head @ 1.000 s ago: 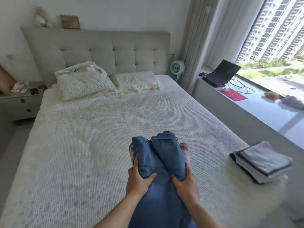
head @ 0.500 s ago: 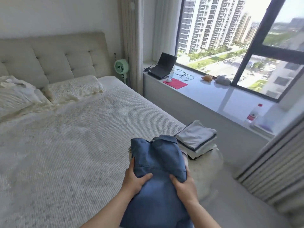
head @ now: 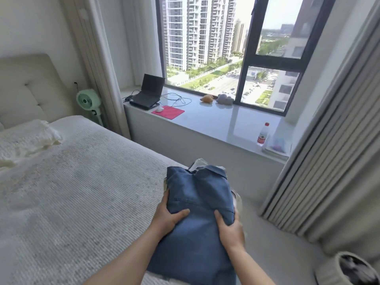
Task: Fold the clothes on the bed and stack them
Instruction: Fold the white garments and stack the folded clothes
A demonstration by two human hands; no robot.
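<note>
We see the bed (head: 67,182) at left. Our left hand (head: 167,218) grips the left edge of the folded jeans (head: 197,204), thumb on top. The jeans are at the bed's right edge, above pale clothes (head: 200,163) that show just beyond them. Our right hand (head: 228,229) grips the jeans' right edge, thumb on top.
</note>
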